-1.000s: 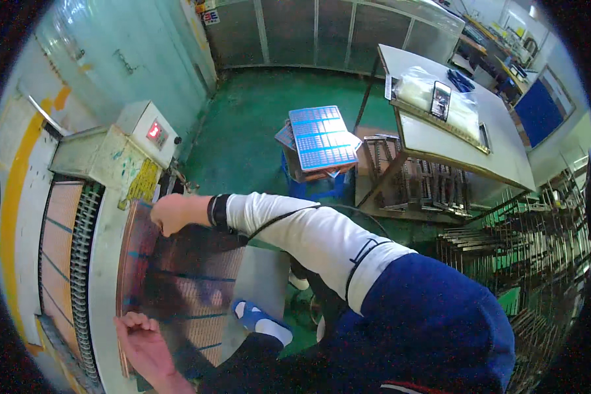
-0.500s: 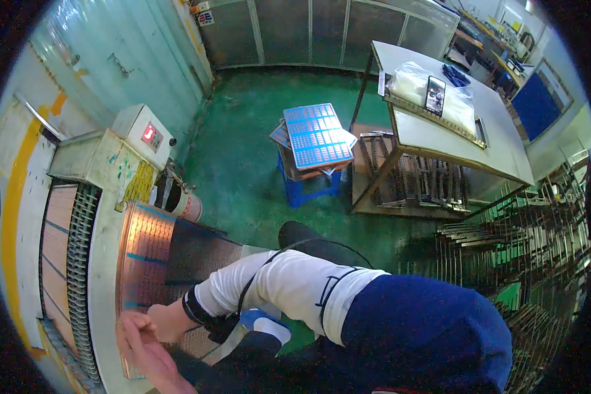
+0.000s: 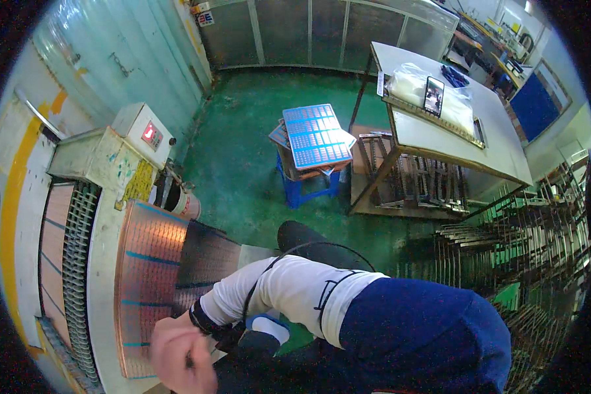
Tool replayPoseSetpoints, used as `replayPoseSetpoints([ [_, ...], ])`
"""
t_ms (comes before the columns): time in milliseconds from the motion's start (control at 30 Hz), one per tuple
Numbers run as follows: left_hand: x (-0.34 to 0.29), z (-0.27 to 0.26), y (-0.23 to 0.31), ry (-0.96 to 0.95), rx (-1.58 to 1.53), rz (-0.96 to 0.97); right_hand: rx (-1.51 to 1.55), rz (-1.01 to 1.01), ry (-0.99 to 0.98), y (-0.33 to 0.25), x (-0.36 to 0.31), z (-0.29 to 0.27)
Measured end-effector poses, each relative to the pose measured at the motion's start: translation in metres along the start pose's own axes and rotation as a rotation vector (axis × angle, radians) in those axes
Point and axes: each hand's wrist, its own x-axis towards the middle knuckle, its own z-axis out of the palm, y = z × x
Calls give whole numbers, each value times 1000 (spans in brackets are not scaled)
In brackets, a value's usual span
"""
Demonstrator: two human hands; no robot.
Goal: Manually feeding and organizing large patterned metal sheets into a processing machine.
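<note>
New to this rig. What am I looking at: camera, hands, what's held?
No robot: a person works bare-handed. The view comes from the left of two fisheye cameras worn on the head, looking down, hence the bent edges. The white sleeve leads to the right hand, by the lower end of a copper-coloured, blue-striped sheet. The left hand can't be clearly made out; whether anything is held is unclear. Patterned panels rest on a blue stool; a phone and plastic bag are on the white table.
</note>
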Motion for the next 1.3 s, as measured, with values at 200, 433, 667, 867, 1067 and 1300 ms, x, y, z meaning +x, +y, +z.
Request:
replayPoseSetpoints([
  [200, 21, 20, 20, -570, -171, 31, -229, 96, -112, -5, 10, -36],
  [433, 28, -2, 30, -608, -416, 91, 53, -7, 332, 6, 16, -121],
  [667, 19, 4, 24, -890, -290, 32, 1155, 269, 753, -9, 24, -141],
  [867, 22, 7, 29, -1031, -229, -14, 1232, -120, 240, 25, 26, -94],
  [1067, 19, 6, 22, -1034, -253, 13, 1411, 5, 259, 40, 31, -49],
  [1300, 17, 1, 19, -1041, -268, -9, 1473, 194, 249, 37, 29, -30],
])
